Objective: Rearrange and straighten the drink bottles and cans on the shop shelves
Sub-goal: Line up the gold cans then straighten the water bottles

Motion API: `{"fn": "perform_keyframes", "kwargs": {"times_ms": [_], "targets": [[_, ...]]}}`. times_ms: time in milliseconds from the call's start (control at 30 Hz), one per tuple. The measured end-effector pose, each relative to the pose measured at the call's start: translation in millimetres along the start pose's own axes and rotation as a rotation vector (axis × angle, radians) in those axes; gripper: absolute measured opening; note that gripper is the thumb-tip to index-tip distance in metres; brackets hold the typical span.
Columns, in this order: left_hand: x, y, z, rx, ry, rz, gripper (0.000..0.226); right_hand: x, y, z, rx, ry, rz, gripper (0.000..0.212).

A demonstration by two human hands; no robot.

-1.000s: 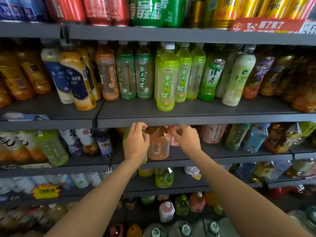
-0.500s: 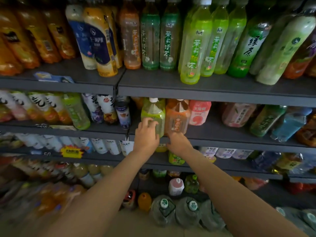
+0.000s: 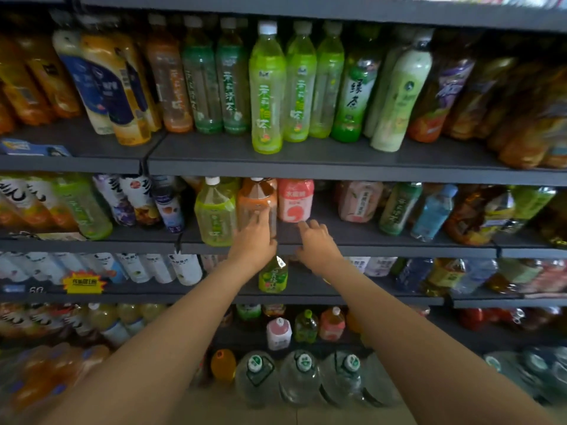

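On the second shelf (image 3: 383, 242) stand a light green tea bottle (image 3: 214, 216), an orange tea bottle (image 3: 256, 194) and a squat pink bottle (image 3: 295, 199) side by side. My left hand (image 3: 254, 240) lies against the lower front of the orange bottle, fingers pointing up and fairly straight. My right hand (image 3: 316, 243) reaches over the shelf edge with its fingers stretched out, the fingertips at the base of the pink bottle. It holds nothing.
The shelf above carries a row of tall green tea bottles (image 3: 267, 90), some leaning. To the right on the second shelf stand a pale pink bottle (image 3: 357, 200), a dark green bottle (image 3: 397, 207) and a blue bottle (image 3: 432, 211). Lower shelves hold small bottles, and large water jugs (image 3: 299, 375) stand on the floor.
My left hand has moved from the light green bottle to the orange one. My right hand has shifted right from the orange bottle's base to the pink bottle's base. The camera has tilted up a little.
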State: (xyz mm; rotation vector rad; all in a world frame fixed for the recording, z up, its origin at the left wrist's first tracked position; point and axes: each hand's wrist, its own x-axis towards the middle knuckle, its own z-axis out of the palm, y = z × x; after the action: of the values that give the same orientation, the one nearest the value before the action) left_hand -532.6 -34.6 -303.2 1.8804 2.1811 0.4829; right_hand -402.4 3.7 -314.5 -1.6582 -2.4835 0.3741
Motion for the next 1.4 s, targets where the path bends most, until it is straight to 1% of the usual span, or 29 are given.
{"fn": "perform_keyframes", "kwargs": {"times_ms": [67, 133, 200, 300, 367, 433, 533, 633, 733, 833, 900, 967, 1033, 1133, 1200, 1267, 1333, 1400], "targets": [[0.2, 26.0, -9.2, -0.019, 0.008, 0.088, 0.070, -9.4, 13.5, -29.6, -0.043, 0.100, -0.015, 0.043], [2.1, 50.1, -19.9, -0.012, 0.051, 0.173, 0.069, -17.8, 23.6, -58.5, -0.043, 0.205, -0.004, 0.038], [1.9, 74.3, -32.4, 0.010, 0.105, 0.208, 0.069, -24.6, 32.5, -82.0, -0.033, 0.279, 0.015, 0.039], [-1.6, 104.7, -48.1, 0.007, 0.129, 0.285, 0.070, -35.3, 46.3, -104.9, -0.098, 0.325, 0.036, 0.043], [-2.7, 115.7, -54.4, 0.032, 0.122, 0.350, 0.074, -46.2, 51.2, -114.6, -0.107, 0.309, 0.079, 0.050], [-0.9, 122.7, -54.7, 0.042, 0.057, 0.371, 0.078, -56.3, 56.2, -120.3, -0.114, 0.303, 0.123, 0.054], [7.4, 137.5, -43.6, 0.081, -0.123, 0.377, 0.083, -67.9, 74.5, -120.0, -0.102, 0.303, 0.225, 0.055], [2.2, 149.0, -20.0, 0.078, -0.250, 0.388, 0.087, -78.4, 99.6, -108.3, -0.059, 0.214, 0.325, 0.061], [3.2, 164.6, 2.8, 0.083, -0.339, 0.374, 0.088, -83.0, 135.0, -96.5, -0.056, 0.124, 0.382, 0.070], [18.6, 188.8, 19.4, 0.039, -0.327, 0.338, 0.084, -73.0, 181.7, -96.0, -0.136, 0.057, 0.357, 0.087], [31.5, 210.3, 37.6, 0.009, -0.349, 0.336, 0.084, -59.6, 217.0, -96.6, -0.117, 0.046, 0.361, 0.093], [49.4, 231.5, 62.8, -0.016, -0.378, 0.309, 0.085, -41.1, 253.4, -93.5, 0.027, 0.056, 0.405, 0.094], [68.5, 251.5, 93.5, -0.030, -0.389, 0.251, 0.085, -21.4, 288.7, -86.3, 0.193, 0.087, 0.399, 0.091], [83.5, 275.8, 132.3, -0.049, -0.384, 0.169, 0.084, 1.4, 328.7, -77.1, 0.278, 0.125, 0.363, 0.085], [87.5, 285.6, 146.3, -0.071, -0.353, 0.126, 0.081, 16.2, 342.9, -73.8, 0.317, 0.128, 0.353, 0.084], [95.0, 288.3, 154.2, -0.101, -0.319, 0.090, 0.079, 30.9, 350.4, -70.0, 0.387, 0.135, 0.352, 0.089], [102.3, 286.3, 158.3, -0.150, -0.263, 0.071, 0.077, 43.8, 355.1, -65.0, 0.460, 0.133, 0.352, 0.096], [107.6, 283.8, 158.0, -0.174, -0.225, 0.074, 0.073, 55.9, 358.4, -60.1, 0.542, 0.131, 0.386, 0.096]]}}
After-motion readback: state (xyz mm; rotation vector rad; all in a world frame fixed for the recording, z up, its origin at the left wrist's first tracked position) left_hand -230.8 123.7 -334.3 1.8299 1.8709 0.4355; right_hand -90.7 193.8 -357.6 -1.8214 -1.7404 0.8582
